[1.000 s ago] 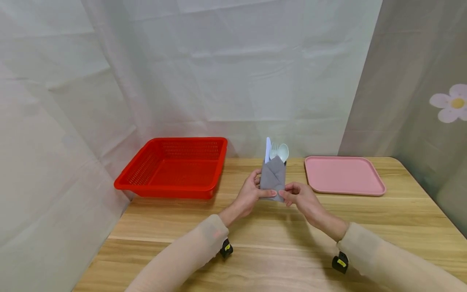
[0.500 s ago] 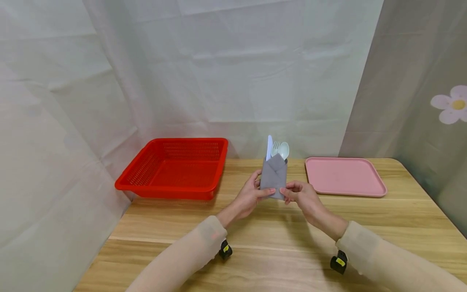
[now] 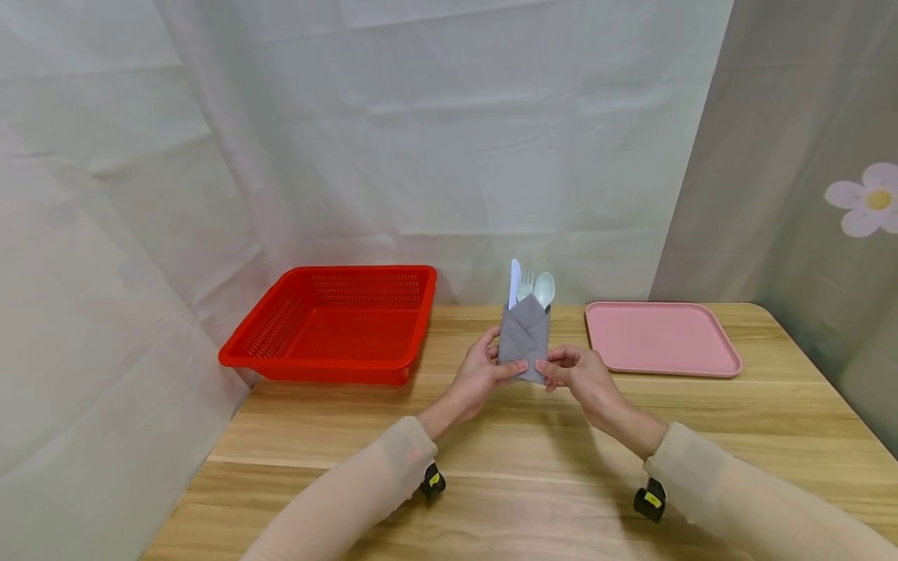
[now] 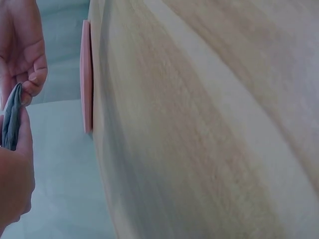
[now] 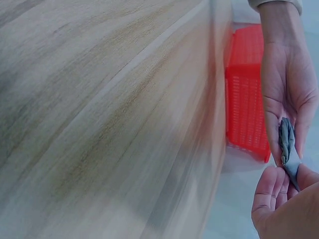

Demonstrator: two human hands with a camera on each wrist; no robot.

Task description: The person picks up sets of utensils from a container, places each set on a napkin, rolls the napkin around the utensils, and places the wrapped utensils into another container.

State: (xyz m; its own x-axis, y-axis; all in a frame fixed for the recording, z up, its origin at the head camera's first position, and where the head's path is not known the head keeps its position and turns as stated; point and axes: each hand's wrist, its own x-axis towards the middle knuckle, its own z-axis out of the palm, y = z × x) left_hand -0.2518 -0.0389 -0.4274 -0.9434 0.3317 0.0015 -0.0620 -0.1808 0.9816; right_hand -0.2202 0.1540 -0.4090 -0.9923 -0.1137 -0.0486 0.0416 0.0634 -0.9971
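Observation:
A folded grey cloth napkin [image 3: 523, 331] is held upright above the table, wrapped as a pouch. From its top stick out a white knife [image 3: 514, 282], a pale fork [image 3: 525, 285] and a pale spoon [image 3: 544, 289]. My left hand [image 3: 479, 374] grips the pouch at its lower left, thumb across the front and fingers behind. With thumb and fingertips, my right hand [image 3: 582, 380] pinches the lower right corner. Both wrist views show the napkin's folded bottom edge [image 5: 286, 144] between the two hands, clear of the tabletop.
A red plastic basket [image 3: 414, 351] with slotted walls stands at the back left of the wooden table [image 3: 533, 483]. At the back right lies a pink tray [image 3: 662, 337]. A pale curtain [image 3: 449, 140] hangs behind the table.
The napkin pouch with its cutlery has risen slightly and tilted a little more upright. Both hands keep their hold at its lower corners; basket and tray stay put.

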